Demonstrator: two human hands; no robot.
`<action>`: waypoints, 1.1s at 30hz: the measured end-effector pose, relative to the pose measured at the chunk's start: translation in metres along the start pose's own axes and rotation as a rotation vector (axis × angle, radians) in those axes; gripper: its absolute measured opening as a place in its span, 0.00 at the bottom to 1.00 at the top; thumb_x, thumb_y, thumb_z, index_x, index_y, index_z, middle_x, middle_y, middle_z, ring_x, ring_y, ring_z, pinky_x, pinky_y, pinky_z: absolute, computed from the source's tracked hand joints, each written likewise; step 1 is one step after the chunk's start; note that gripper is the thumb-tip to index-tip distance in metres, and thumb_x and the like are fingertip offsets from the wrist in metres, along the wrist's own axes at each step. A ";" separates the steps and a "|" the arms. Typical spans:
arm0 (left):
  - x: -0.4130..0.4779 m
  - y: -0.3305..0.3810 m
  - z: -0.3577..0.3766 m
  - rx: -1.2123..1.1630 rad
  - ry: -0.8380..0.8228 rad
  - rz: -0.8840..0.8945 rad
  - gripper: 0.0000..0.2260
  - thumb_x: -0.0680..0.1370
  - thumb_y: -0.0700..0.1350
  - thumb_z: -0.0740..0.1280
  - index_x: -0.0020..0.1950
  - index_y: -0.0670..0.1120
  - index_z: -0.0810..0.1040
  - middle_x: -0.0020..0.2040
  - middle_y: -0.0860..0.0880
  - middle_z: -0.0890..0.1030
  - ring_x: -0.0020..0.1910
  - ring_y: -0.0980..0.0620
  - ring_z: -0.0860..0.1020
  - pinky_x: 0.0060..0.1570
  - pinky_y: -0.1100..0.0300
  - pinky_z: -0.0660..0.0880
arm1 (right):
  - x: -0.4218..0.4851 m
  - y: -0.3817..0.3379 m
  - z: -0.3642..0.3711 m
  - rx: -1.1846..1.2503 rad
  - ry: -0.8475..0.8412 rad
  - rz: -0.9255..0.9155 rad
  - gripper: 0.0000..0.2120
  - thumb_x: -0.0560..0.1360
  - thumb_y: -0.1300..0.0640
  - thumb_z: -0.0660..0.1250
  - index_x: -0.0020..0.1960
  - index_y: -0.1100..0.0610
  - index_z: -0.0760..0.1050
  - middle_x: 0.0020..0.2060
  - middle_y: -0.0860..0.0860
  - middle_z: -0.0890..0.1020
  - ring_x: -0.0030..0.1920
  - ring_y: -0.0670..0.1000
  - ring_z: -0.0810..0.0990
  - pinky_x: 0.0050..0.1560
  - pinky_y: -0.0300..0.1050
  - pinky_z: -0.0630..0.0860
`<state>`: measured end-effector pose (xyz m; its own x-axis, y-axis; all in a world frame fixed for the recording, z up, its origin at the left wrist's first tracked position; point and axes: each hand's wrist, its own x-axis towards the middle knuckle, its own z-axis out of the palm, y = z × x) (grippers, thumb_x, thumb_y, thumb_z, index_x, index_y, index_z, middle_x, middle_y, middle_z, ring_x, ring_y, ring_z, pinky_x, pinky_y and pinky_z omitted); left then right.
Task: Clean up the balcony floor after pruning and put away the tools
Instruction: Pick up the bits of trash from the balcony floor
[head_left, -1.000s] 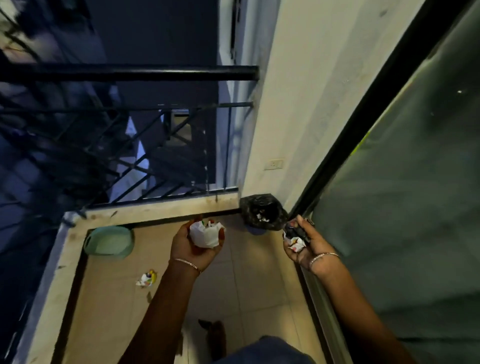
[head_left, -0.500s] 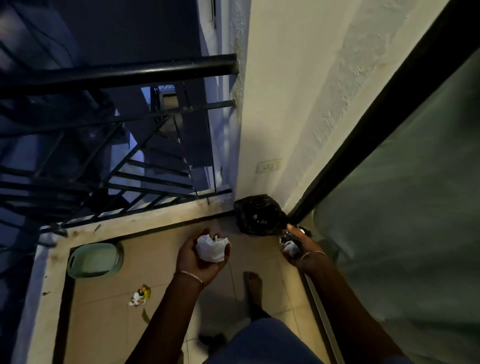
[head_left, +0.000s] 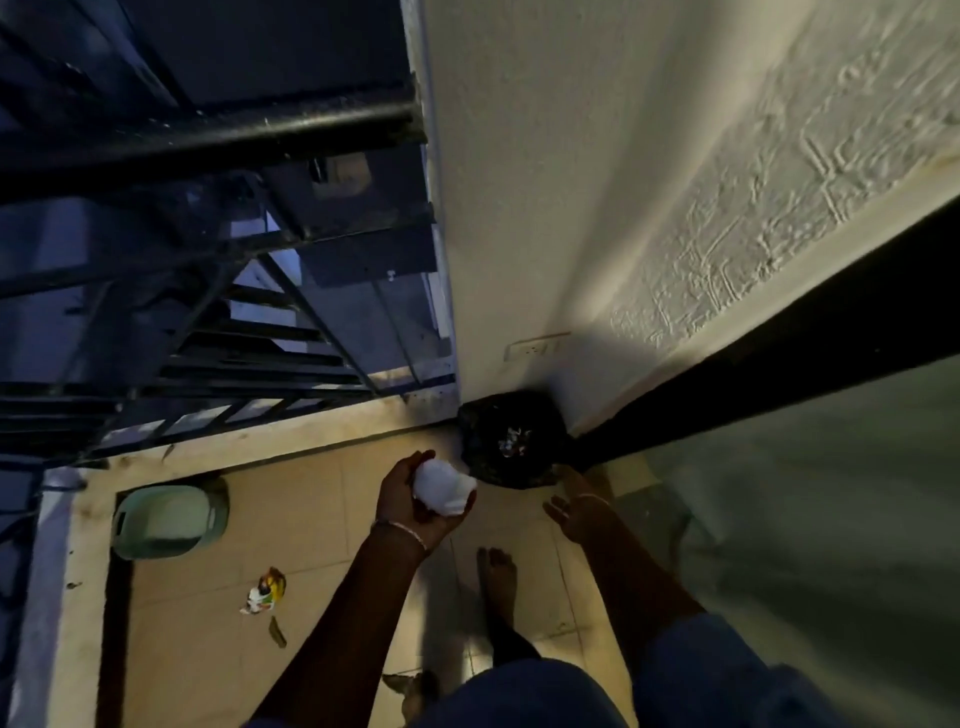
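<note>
My left hand (head_left: 415, 501) grips a crumpled white wad of paper (head_left: 445, 487) just left of a bin lined with a black bag (head_left: 511, 441), which stands in the corner by the wall. Small scraps lie inside the bag. My right hand (head_left: 576, 512) hangs just below the bin with its fingers straight and nothing in it. On the tiled floor (head_left: 322, 519) lie a colourful wrapper (head_left: 267, 597) and a small dark leaf (head_left: 277, 631).
A green plastic basin (head_left: 169, 519) sits on the floor at the left near the raised ledge (head_left: 249, 441). A black metal railing (head_left: 208, 135) runs behind the ledge. A dark-framed glass door (head_left: 805, 493) bounds the right side. My bare foot (head_left: 496, 571) stands below the bin.
I have stepped closer to the bin. My right hand held small scraps before; now it is empty, with its fingers straight. My left hand has moved towards the bin with the white wad.
</note>
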<state>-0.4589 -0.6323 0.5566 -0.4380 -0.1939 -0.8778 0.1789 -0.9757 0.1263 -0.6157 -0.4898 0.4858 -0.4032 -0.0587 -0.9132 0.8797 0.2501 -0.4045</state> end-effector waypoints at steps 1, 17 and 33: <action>0.006 0.000 0.007 -0.005 0.033 -0.008 0.15 0.77 0.47 0.62 0.35 0.42 0.81 0.33 0.42 0.79 0.39 0.44 0.75 0.51 0.52 0.71 | -0.004 0.001 -0.003 -0.001 -0.002 0.009 0.14 0.78 0.62 0.67 0.63 0.56 0.71 0.58 0.56 0.73 0.58 0.61 0.75 0.53 0.54 0.75; 0.059 -0.027 0.064 0.260 0.055 -0.016 0.10 0.81 0.52 0.61 0.50 0.49 0.78 0.56 0.42 0.77 0.52 0.42 0.74 0.63 0.45 0.68 | 0.001 0.010 -0.096 0.010 0.129 0.137 0.05 0.80 0.60 0.65 0.46 0.61 0.76 0.44 0.59 0.80 0.44 0.58 0.79 0.41 0.50 0.76; -0.069 -0.022 -0.181 -0.101 0.325 0.307 0.13 0.83 0.45 0.59 0.62 0.40 0.76 0.60 0.40 0.76 0.59 0.42 0.74 0.57 0.49 0.72 | -0.077 0.089 0.047 -0.511 -0.227 -0.024 0.04 0.79 0.61 0.65 0.47 0.61 0.76 0.39 0.56 0.79 0.38 0.54 0.78 0.39 0.46 0.74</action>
<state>-0.2727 -0.5786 0.5306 -0.0552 -0.4151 -0.9081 0.3495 -0.8600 0.3719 -0.4949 -0.5081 0.5174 -0.3070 -0.2629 -0.9147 0.6143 0.6794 -0.4014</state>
